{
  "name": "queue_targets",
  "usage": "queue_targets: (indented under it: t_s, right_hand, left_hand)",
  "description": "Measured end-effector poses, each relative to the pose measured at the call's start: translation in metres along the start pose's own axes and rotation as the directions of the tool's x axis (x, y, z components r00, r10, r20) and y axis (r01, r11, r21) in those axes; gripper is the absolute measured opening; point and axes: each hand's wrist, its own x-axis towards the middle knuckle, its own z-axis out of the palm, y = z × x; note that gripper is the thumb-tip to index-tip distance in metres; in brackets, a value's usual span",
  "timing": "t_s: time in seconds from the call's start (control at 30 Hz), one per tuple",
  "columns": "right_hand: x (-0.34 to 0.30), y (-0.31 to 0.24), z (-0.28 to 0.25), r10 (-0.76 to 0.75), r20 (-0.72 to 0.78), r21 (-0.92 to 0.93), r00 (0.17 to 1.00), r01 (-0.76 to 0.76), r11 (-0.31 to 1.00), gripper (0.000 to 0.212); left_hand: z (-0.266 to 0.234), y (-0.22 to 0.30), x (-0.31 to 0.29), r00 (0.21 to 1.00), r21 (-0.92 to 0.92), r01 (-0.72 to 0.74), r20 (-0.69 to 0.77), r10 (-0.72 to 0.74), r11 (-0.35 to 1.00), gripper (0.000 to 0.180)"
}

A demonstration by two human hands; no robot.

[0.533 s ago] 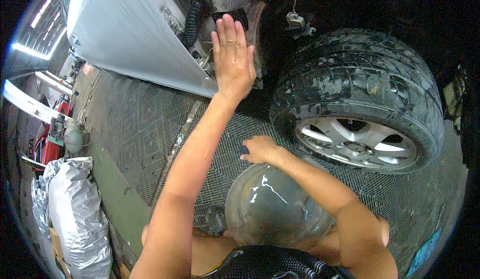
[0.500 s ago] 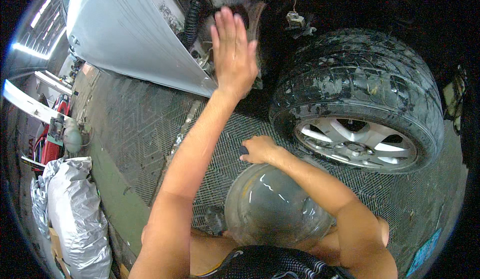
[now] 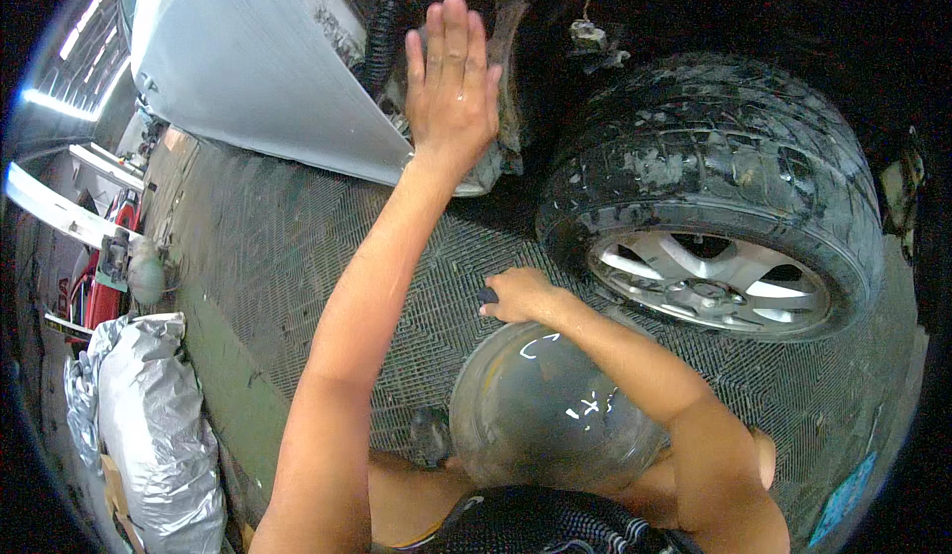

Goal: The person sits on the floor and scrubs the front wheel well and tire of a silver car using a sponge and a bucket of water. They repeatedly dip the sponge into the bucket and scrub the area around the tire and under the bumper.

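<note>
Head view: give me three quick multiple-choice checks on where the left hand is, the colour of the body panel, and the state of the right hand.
1. Where is the left hand?
A. Flat against the car by the wheel arch, at the rear edge of the body panel
B. On the wheel rim
C. On the silver bag

2. What colour is the body panel?
A. Red
B. Silver-grey
C. Yellow

3. How is the right hand?
A. Spread open, palm up
B. Out of view
C. Curled around a small dark object, low over the floor mat beside the tyre

Answers: 1 A, the fingers lie stretched upward and flat on the car beside the panel. 2 B, the panel shows a pale metallic grey. 3 C, the fingers are folded with a dark bit showing at the hand's left edge.
</note>
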Motion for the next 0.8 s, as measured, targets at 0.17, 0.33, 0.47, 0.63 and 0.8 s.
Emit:
queue_targets:
  t_s: [0.17, 0.33, 0.47, 0.63, 0.8]
  right_hand:
    - [0.000, 0.005, 0.006, 0.037, 0.036, -0.012, 0.999, -0.036, 0.999, 0.054]
    - [-0.002, -0.001, -0.004, 0.005, -0.023, -0.032, 1.000, -0.006, 0.999, 0.053]
    - [0.001, 0.003, -0.002, 0.007, 0.017, 0.017, 1.000, -0.007, 1.000, 0.052]
    - [0.001, 0.004, 0.003, -0.008, -0.005, 0.035, 1.000, 0.008, 0.999, 0.051]
    - [0.000, 0.003, 0.000, -0.008, 0.009, 0.045, 1.000, 0.007, 0.999, 0.049]
  left_hand:
    - [0.009, 0.019, 0.026, 0.992, -0.073, 0.041, -0.118, -0.050, 0.996, 0.081]
    - [0.019, 0.032, -0.040, 0.975, -0.131, 0.220, 0.012, -0.221, 0.967, 0.086]
    - [0.013, 0.050, -0.008, 0.926, -0.271, 0.328, -0.098, -0.365, 0.905, 0.086]
    - [0.006, 0.066, -0.015, 0.722, -0.392, 0.638, 0.006, -0.692, 0.662, 0.081]
    - [0.001, 0.066, 0.006, 0.770, -0.412, 0.575, -0.019, -0.637, 0.707, 0.078]
